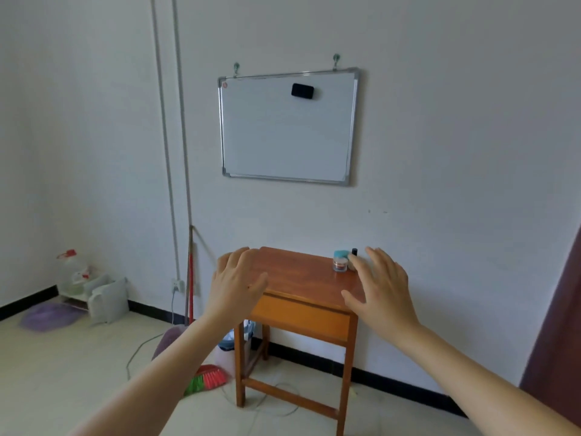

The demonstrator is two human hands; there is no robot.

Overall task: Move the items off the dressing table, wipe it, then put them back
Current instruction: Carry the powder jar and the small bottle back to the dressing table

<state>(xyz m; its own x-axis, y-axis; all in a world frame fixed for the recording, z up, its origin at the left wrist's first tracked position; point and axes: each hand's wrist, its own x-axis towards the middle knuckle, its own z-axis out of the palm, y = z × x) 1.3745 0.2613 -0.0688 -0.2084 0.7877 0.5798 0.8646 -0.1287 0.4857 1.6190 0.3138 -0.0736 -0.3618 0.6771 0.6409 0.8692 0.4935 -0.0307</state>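
A small wooden dressing table [295, 278] with one drawer stands against the white wall. At its back right corner sit a clear jar with a reddish band [340, 264], a teal item [341, 254] behind it and a small dark bottle [354, 251]. My left hand [235, 284] is stretched out in front of the table's left side, fingers straight, holding nothing. My right hand [379, 287] is spread in front of the table's right side, its fingertips close to the jar in the picture; whether it touches anything I cannot tell.
A whiteboard [289, 127] with a black eraser hangs above the table. A broom [201, 366] leans at the left beside a wall socket and cable. A bin [228, 344] stands under the table. A rack with a bottle [91, 284] is in the left corner. A dark door edge [559, 341] is at right.
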